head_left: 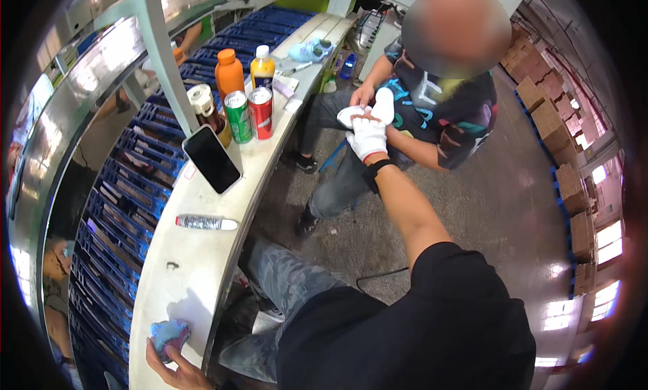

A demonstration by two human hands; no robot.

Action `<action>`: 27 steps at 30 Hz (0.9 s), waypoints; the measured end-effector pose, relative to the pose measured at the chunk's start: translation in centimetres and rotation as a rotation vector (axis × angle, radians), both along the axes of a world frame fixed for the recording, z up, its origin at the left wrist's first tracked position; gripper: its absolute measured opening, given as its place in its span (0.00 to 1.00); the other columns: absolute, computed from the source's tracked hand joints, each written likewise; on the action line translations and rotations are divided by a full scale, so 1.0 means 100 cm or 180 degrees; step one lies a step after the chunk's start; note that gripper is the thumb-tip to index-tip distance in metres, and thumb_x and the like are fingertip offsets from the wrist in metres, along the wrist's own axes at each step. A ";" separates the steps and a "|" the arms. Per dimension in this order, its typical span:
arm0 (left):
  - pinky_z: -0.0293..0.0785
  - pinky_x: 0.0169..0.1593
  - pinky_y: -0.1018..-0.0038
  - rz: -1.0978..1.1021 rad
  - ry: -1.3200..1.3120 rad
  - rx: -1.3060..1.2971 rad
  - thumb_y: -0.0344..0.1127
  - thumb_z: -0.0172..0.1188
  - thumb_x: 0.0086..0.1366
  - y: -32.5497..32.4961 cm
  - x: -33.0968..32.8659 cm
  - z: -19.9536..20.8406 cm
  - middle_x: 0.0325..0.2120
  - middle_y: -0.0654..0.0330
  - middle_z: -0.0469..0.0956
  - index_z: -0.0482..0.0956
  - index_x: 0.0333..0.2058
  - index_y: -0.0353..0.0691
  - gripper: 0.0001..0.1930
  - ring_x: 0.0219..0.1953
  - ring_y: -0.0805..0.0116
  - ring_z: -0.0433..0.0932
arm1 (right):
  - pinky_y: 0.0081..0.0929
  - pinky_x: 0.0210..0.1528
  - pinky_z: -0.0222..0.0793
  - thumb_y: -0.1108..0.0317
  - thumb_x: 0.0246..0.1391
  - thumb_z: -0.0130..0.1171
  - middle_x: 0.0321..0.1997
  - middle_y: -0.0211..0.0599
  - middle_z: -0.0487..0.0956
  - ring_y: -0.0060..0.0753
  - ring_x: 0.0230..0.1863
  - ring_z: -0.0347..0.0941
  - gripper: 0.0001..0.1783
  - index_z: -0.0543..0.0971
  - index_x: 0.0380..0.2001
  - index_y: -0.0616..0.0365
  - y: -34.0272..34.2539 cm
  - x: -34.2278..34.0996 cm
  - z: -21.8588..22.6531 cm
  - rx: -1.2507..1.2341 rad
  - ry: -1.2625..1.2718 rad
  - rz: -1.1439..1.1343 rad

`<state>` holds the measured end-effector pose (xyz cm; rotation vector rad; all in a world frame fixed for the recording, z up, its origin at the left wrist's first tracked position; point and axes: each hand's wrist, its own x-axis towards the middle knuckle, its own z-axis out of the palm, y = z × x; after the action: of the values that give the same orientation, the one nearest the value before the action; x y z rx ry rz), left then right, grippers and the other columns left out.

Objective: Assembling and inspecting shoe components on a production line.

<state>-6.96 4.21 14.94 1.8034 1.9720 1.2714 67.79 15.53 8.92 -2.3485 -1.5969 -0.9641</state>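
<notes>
At the lower left, my left hand (177,371) has its bare thumb and fingers curled round a crumpled blue and purple lump (170,337), perhaps cloth or putty, which rests on the white tabletop (185,255). My right arm stretches out to a seated person. On that side my right hand (368,139) wears a white knitted glove and is closed at white sole-shaped pieces (383,106). The person's bare hand (362,96) also touches these pieces. How firmly my gloved fingers grip them is partly hidden.
Along the table stand an orange bottle (229,73), a yellow-and-dark bottle (262,69), a green can (238,117) and a red can (260,113). A phone (212,159) leans by the post; a marker (206,223) lies nearer. Blue racks (121,208) run along the left.
</notes>
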 end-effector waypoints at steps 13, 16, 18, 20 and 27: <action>0.75 0.67 0.61 -0.0251 -0.0159 0.0379 0.27 0.62 0.79 -0.017 -0.010 -0.014 0.63 0.46 0.79 0.77 0.68 0.33 0.21 0.64 0.52 0.78 | 0.40 0.53 0.78 0.70 0.45 0.75 0.56 0.23 0.87 0.36 0.56 0.79 0.24 0.88 0.49 0.44 -0.028 -0.209 0.097 0.1119 -0.0029 0.3183; 0.76 0.63 0.60 -0.0545 0.0194 0.0397 0.19 0.66 0.70 0.000 0.010 0.010 0.59 0.46 0.82 0.80 0.64 0.34 0.24 0.59 0.48 0.80 | 0.32 0.52 0.80 0.70 0.49 0.74 0.58 0.18 0.86 0.32 0.59 0.77 0.23 0.87 0.50 0.43 -0.036 -0.307 0.090 0.0818 0.0358 0.4551; 0.78 0.61 0.60 -0.0780 0.0445 0.0633 0.19 0.69 0.66 0.015 0.022 0.015 0.57 0.47 0.85 0.78 0.66 0.36 0.29 0.58 0.48 0.82 | 0.30 0.52 0.80 0.69 0.51 0.74 0.59 0.18 0.86 0.32 0.60 0.77 0.23 0.87 0.52 0.43 -0.033 -0.347 0.072 0.0676 0.0648 0.5038; 0.79 0.62 0.60 -0.0816 0.0111 0.0679 0.18 0.72 0.64 0.015 0.036 0.015 0.56 0.47 0.86 0.80 0.60 0.36 0.25 0.56 0.48 0.85 | 0.30 0.52 0.79 0.70 0.50 0.75 0.60 0.16 0.85 0.31 0.60 0.77 0.25 0.86 0.53 0.41 -0.035 -0.368 0.058 0.0487 0.0837 0.5302; 0.81 0.60 0.58 -0.1157 -0.0179 0.0802 0.18 0.74 0.63 -0.001 0.039 0.002 0.54 0.44 0.86 0.76 0.61 0.40 0.29 0.55 0.46 0.85 | 0.35 0.52 0.80 0.70 0.51 0.70 0.60 0.17 0.86 0.34 0.60 0.78 0.25 0.87 0.55 0.39 -0.013 -0.407 -0.017 -0.0315 0.1092 0.5571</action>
<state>-3.06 4.11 15.18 2.0910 1.4172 1.4726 27.06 14.28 7.20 -0.3531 -2.4327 -0.0181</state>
